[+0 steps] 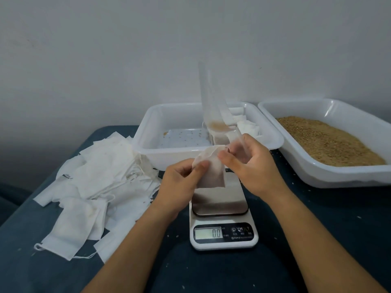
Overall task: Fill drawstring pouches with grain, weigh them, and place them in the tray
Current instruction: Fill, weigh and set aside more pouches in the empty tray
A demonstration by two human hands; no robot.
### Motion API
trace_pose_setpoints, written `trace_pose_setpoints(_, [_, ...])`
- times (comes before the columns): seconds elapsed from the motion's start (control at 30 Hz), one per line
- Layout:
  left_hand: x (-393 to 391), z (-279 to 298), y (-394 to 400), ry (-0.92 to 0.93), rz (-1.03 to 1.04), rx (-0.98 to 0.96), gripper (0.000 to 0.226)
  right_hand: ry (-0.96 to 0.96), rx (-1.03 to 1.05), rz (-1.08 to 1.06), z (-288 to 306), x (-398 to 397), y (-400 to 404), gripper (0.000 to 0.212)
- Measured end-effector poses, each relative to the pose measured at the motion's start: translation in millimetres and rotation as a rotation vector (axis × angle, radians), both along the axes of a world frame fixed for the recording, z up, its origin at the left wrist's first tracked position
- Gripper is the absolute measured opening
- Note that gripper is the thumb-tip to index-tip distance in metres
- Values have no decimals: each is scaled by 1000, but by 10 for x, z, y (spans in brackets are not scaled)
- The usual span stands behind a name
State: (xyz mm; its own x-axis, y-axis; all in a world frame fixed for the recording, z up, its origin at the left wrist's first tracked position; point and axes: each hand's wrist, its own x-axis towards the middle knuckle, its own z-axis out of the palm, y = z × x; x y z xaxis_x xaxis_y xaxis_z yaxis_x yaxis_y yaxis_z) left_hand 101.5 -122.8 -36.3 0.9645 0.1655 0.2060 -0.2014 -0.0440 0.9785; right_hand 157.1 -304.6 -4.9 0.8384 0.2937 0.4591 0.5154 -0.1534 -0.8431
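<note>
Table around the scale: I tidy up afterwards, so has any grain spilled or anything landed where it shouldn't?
Yes. Loose grains speckle the dark table around the scale and beside the grain tray. A few more lie on the floor of the middle tray. The empty pouches lie in a messy heap.

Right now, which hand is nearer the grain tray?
Right. The right hand is above the scale, pinching the pouch and a clear scoop, just left of the grain tray. The left hand holds the pouch's other side, farther left.
</note>
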Motion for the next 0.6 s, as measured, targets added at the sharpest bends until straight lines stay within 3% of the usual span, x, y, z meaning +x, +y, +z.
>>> trace_pose_setpoints(0.17, [3, -8, -10, 32, -5, -68, 26, 44, -127, 0, -91, 4, 14, 36])
trace_pose_setpoints(0.4, [25, -44, 31, 50, -40, -18, 23, 19, -146, -81, -142, 39, -16, 28])
trace_pose_setpoints(0.6, [56, -117, 82, 18, 45, 192, 7, 2, -225, -64, -192, 46, -65, 34])
